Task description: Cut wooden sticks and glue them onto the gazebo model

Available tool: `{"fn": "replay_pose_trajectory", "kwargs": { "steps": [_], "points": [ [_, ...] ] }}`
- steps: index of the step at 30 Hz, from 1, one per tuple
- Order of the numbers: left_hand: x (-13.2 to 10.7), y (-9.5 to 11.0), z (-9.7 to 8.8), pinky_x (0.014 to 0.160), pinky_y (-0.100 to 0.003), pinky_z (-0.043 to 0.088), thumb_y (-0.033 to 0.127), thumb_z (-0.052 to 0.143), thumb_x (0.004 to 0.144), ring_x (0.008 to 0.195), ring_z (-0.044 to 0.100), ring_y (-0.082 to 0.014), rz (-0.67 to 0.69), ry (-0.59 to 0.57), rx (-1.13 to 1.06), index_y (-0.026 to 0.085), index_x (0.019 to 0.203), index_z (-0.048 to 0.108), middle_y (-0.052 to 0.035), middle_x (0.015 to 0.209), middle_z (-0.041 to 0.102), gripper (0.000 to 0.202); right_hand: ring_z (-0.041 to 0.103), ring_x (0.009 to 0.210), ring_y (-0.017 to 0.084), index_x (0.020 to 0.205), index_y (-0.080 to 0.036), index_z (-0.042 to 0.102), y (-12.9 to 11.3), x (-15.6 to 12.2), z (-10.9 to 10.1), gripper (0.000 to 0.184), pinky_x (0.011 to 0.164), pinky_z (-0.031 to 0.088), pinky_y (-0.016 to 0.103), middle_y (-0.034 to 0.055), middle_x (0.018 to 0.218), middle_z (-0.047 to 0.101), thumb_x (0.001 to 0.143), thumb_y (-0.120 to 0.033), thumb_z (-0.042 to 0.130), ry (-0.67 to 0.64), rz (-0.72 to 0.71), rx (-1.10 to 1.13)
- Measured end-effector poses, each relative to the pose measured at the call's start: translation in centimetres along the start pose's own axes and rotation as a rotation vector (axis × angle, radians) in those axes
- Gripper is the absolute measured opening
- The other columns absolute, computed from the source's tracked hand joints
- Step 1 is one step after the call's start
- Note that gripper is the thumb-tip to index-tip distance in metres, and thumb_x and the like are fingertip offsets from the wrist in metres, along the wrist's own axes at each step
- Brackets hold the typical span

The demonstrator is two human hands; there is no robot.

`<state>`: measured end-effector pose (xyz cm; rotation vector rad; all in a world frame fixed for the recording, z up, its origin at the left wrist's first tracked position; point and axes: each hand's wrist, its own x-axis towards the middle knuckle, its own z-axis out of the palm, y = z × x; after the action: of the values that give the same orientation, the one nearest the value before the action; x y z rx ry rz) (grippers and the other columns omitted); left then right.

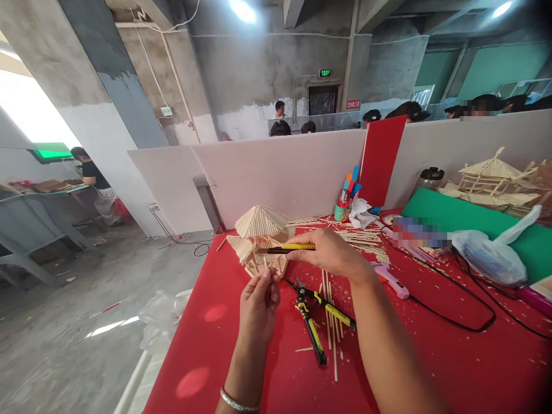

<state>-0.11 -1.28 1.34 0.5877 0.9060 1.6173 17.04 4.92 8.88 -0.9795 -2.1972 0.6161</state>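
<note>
A small pavilion model [261,223] built from thin wooden sticks stands on the red table, with a tiered, pointed roof. My right hand [330,251] is closed around a yellow-and-black utility knife [297,247], its dark end pointing left across the model's front. Below it, my left hand [261,293] has its fingertips pinched together at the model's lower front edge; whatever is between them is hidden. Pruning shears [308,310] with yellow-and-black handles lie spread just right of my left hand. Loose wooden sticks [332,322] lie under and beside the shears.
A pink glue gun [392,280] with a black cable lies right of my right arm. Behind are more sticks [362,237], a jar of coloured items [341,210] and crumpled tissue [361,214]. A green board [470,221] and another stick model [495,172] stand farther right, before white partitions [280,172].
</note>
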Motion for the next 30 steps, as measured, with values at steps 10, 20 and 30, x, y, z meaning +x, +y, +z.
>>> {"fn": "replay_pose_trajectory", "kwargs": {
  "steps": [10,20,30],
  "points": [
    [0.09,-0.24,-0.12,0.041,-0.016,0.029,0.035,0.090,0.055,0.044,0.041,-0.0031,0.033,0.053,0.016,0.012,0.073,0.072,-0.0016,0.062,0.064,0.034,0.062,0.066,0.015,0.089,-0.034,0.079,-0.36,-0.12,-0.32,0.012,0.057,0.033,0.025,-0.0033,0.074,0.074,0.083,-0.033,0.069,0.009,0.077,-0.286],
    [0.16,-0.10,0.11,0.038,-0.016,0.027,0.034,0.090,0.051,0.043,0.040,-0.0031,-0.006,0.054,-0.006,0.012,0.069,0.070,0.0002,0.060,0.061,0.035,0.061,0.066,0.013,0.095,-0.036,0.079,-0.21,-0.44,-1.00,0.017,0.058,0.034,0.024,-0.0048,0.075,0.074,0.082,-0.033,0.068,-0.098,0.076,-0.208],
    [-0.04,-0.17,0.39,0.037,-0.016,0.028,0.034,0.090,0.049,0.043,0.039,-0.0032,-0.027,0.042,-0.019,0.011,0.069,0.070,0.0002,0.059,0.059,0.037,0.062,0.068,0.013,0.099,-0.037,0.078,0.43,-0.36,-1.23,0.018,0.058,0.034,0.025,-0.0042,0.080,0.075,0.083,-0.035,0.069,0.024,0.089,-0.231]
  ]
}}
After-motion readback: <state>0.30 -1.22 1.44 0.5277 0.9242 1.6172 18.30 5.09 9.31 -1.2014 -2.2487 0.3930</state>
